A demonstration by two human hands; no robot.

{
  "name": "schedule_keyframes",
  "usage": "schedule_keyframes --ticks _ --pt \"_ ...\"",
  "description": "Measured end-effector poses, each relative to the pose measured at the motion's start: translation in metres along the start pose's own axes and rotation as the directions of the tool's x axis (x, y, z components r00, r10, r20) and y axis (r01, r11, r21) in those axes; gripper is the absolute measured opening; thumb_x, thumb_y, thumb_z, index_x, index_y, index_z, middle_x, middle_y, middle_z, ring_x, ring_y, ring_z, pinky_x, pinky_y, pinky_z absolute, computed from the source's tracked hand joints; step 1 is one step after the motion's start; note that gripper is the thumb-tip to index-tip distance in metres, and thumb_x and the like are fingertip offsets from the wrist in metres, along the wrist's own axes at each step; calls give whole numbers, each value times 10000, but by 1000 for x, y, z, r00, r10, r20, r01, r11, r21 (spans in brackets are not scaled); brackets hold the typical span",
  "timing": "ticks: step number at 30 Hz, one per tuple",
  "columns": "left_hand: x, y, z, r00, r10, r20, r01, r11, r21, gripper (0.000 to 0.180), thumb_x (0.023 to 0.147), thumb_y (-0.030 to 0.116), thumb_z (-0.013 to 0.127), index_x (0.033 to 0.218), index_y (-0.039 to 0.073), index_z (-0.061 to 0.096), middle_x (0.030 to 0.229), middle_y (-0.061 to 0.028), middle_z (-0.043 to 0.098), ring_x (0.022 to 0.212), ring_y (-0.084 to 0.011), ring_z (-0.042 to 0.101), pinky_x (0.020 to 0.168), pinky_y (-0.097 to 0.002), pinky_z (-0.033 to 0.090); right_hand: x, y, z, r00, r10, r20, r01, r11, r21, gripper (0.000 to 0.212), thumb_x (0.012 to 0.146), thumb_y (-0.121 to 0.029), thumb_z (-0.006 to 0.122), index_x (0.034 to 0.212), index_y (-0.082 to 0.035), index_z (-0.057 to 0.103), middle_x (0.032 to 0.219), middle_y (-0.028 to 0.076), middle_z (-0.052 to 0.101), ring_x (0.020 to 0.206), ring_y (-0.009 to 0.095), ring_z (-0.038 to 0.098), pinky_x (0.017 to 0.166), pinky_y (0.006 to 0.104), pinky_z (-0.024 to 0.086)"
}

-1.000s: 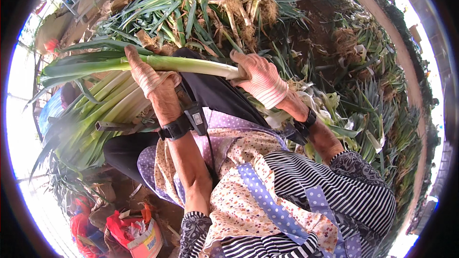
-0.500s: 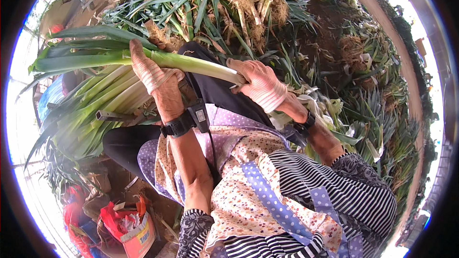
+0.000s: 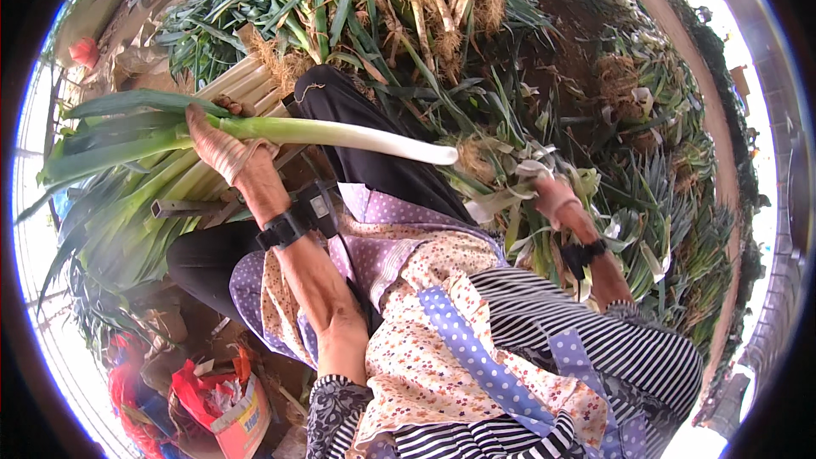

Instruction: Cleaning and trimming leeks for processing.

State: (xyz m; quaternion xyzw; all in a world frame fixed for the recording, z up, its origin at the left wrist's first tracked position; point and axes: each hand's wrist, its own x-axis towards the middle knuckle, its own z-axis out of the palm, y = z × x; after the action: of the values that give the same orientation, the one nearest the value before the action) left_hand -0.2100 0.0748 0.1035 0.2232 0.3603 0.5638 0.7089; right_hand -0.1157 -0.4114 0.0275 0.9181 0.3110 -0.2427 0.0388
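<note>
My left hand (image 3: pixel 223 144), in a pale striped covering, is wrapped round a leek (image 3: pixel 340 133) at the base of its green leaves. The leek lies across above my knees, its smooth white end pointing right and its leaves fanning left. My right hand (image 3: pixel 557 201) is apart from it at the right, beside a heap of pale leek peelings (image 3: pixel 486 206). White strips lie at its blurred fingertips, and I cannot tell whether they are gripped. Left of my knee, a stack of stripped leeks (image 3: pixel 161 195) rests by a square metal bar (image 3: pixel 187 208).
Untrimmed leeks with roots (image 3: pixel 438 8) are piled ahead. More leek leaves and scraps (image 3: pixel 671 212) cover the ground at the right. At the lower left stands a small box (image 3: pixel 242 416) with red plastic (image 3: pixel 194 391) in it.
My right hand has left the leek's white end and swung right to the peelings. The white end now shows bare and rounded. My left hand has shifted slightly left and down with the leek.
</note>
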Motion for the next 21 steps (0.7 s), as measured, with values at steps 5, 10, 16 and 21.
schedule_keyframes --ticks 5,10,16,21 --pt "6 1 -6 843 -49 536 162 973 -166 445 781 416 661 943 32 507 747 -99 547 633 -182 502 554 -297 429 -1 -2 -12 954 217 -206 -233 971 -56 406 745 -352 661 1103 -165 620 1100 139 590 1004 332 570 840 401 476" --pt "-24 -9 3 742 -171 648 301 949 -95 548 765 418 679 1183 110 505 905 -117 585 734 -214 549 646 -347 476 45 -130 -107 644 -210 -735 421 900 112 237 783 -90 649 1020 -91 637 942 69 609 823 216 603 697 291 489" --pt "-50 -42 12 575 -330 749 422 904 74 780 746 650 602 1215 37 488 1114 -116 581 1015 -270 570 919 -389 462 109 -256 -178 682 -227 -695 673 567 475 510 739 -255 764 1167 -47 581 1056 154 611 921 237 612 800 309 507" --pt "-67 -54 28 605 -394 692 492 868 64 646 809 572 586 1159 35 513 1013 -103 587 904 -223 578 798 -358 488 119 -258 -191 868 -110 -485 457 -205 865 324 713 -105 741 974 26 602 908 95 656 781 160 613 740 276 504"
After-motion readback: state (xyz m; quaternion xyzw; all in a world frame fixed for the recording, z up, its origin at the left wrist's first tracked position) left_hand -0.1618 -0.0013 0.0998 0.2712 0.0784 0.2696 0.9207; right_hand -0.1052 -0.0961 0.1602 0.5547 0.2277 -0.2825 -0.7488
